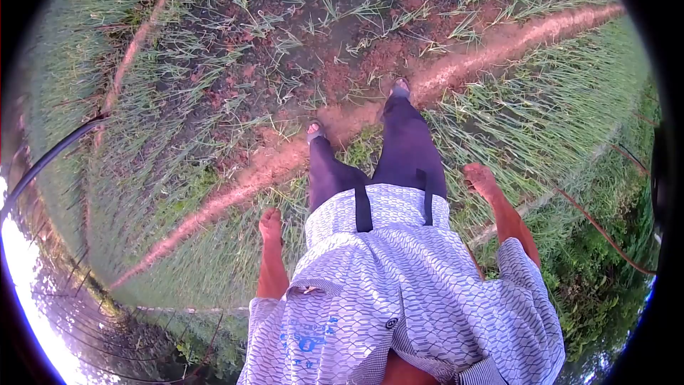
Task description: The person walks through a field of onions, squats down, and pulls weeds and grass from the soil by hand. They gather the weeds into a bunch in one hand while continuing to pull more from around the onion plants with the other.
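Note:
I look straight down my own body, a patterned pale shirt [399, 278] and dark trousers [406, 150], onto a field. My left hand [270, 226] hangs at my side with fingers loosely curled, holding nothing. My right hand [481, 179] hangs at the other side, fingers slightly apart, also with nothing in it. Both feet [400, 88] stand on a narrow reddish earth ridge [456, 68] that runs between plots of thin green onion-like plants [541, 128].
Bare dark soil with sparse green shoots [320, 14] lies ahead of the ridge. Dense green crop fills the plots left [135, 192] and right. A dark hose or cable [50, 160] curves at the left edge. Thin sticks or wires [605, 232] cross the right side.

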`<state>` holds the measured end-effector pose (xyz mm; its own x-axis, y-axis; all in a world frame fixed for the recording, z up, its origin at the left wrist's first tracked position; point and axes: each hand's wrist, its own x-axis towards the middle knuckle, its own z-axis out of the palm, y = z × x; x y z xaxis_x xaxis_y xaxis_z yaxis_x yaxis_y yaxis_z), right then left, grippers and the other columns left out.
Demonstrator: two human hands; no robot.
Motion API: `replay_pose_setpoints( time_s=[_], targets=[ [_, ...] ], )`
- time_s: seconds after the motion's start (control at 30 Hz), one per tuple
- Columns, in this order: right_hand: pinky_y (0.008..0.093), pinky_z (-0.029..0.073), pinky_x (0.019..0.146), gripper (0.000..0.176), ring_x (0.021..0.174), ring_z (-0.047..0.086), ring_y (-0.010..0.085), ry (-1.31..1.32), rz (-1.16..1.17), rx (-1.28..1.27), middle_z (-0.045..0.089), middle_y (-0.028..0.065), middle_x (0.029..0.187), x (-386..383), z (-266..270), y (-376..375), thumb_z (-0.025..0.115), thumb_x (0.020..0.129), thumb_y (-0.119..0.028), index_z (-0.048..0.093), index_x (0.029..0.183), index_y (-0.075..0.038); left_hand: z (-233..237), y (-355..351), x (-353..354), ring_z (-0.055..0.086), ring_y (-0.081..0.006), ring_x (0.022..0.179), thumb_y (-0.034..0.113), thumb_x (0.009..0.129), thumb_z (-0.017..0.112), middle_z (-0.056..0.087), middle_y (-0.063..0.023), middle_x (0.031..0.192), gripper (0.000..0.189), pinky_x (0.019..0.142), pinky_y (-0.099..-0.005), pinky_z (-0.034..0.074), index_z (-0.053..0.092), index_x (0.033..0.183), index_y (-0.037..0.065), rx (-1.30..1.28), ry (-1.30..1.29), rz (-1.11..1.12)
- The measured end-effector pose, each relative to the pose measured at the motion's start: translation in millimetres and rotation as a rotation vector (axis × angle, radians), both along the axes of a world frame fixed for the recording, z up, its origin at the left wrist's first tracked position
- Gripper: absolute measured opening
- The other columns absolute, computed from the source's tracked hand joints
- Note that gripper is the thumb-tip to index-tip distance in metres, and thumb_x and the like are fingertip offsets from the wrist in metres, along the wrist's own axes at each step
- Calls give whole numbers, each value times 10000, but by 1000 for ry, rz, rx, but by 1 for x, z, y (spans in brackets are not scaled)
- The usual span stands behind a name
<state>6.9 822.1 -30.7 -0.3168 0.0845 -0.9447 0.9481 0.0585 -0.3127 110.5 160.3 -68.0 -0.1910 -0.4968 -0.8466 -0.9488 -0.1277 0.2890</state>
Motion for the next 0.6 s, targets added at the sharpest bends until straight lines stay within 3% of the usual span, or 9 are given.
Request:
replay_pose_setpoints(
  time_s=[0.07,0.1,0.13,0.17,0.23,0.27,0.4,0.5,0.6],
  targets=[
    [268,485,524,152,644,571,113,1,37,62,549,2,708,-13,-5,40,624,847,-141,604,978,-65,-9,37,1,419,-59,548,147,845,599,501,39,678,68,502,-222,321,572,844,85,-77,100,-97],
    [265,474,510,155,630,564,112,30,33,33,551,7,707,-19,-10,67,613,846,-131,600,983,-61,-11,55,3,369,-46,479,135,850,569,444,62,600,135,437,-214,267,547,717,128,-112,147,-145],
    [262,464,496,159,616,558,111,57,27,9,554,13,706,-25,-15,93,602,844,-122,596,989,-56,19,86,-28,372,-45,509,136,846,572,424,75,607,131,466,-211,282,545,718,132,-42,120,-159],
    [259,454,482,164,602,552,110,85,19,-9,556,18,705,-31,-19,114,591,843,-112,592,995,-52,21,100,-37,373,-43,521,138,844,576,420,77,616,114,475,-210,286,549,733,128,-66,140,-208],
    [244,332,392,181,507,481,100,86,8,-40,527,23,670,-54,-23,149,593,818,-34,567,996,-28,21,119,-40,376,-40,546,140,839,583,410,80,634,81,493,-210,293,558,765,119,-91,170,-316],
    [238,331,394,181,509,482,97,59,22,9,520,16,668,-64,-25,164,602,831,-58,565,1007,-34,22,119,-39,563,-146,874,111,837,615,630,-86,1026,377,801,-276,457,556,1178,-37,23,92,-235],
    [221,339,409,205,518,489,91,15,-111,17,519,4,685,-100,-17,181,620,859,-128,560,1041,-54,70,170,-102,577,-150,913,115,842,609,634,-78,1036,396,820,-274,461,545,1202,-38,-45,-36,-206],
    [248,352,387,164,489,509,93,88,-121,78,508,7,635,-113,-10,169,597,871,-159,585,988,-43,59,164,-106,582,-153,928,122,843,607,637,-82,1043,393,826,-272,461,548,1196,-40,-52,1,-247],
    [232,392,436,207,555,527,87,28,-46,56,534,0,712,-103,-10,162,597,869,-173,575,1046,-67,49,159,-115,582,-161,932,137,846,606,637,-91,1043,396,847,-278,456,549,1191,-50,-55,29,-285]
  ],
)
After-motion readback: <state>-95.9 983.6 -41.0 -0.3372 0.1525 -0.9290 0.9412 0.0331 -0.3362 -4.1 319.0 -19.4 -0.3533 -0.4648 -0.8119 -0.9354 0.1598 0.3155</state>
